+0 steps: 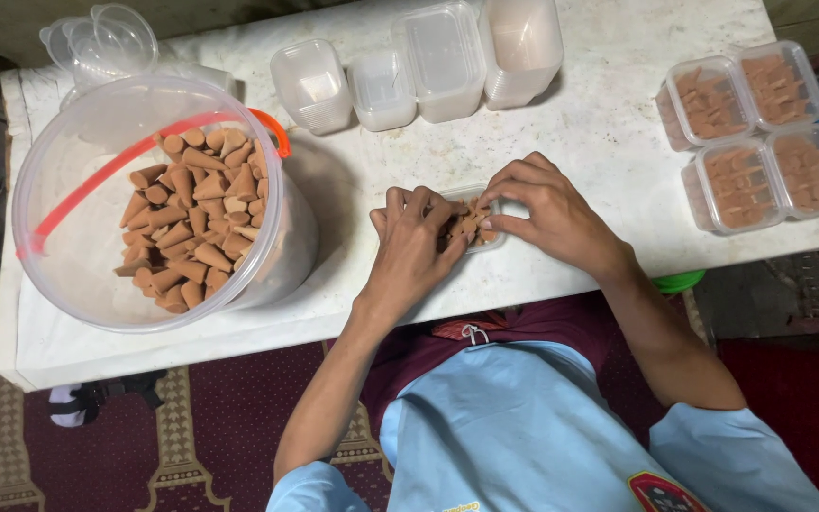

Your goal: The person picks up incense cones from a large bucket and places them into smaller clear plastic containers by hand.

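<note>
A small clear plastic box lies on the white table in front of me, partly filled with brown cones. My left hand rests over its left side, fingers curled on the cones. On the right side my right hand has its fingertips touching the cones and the rim. Most of the box is hidden under both hands.
A large clear bucket with an orange handle holds several brown cones at the left. Stacks of empty clear boxes stand at the back. Several filled, lidded boxes sit at the right. Clear lids lie at the far left corner.
</note>
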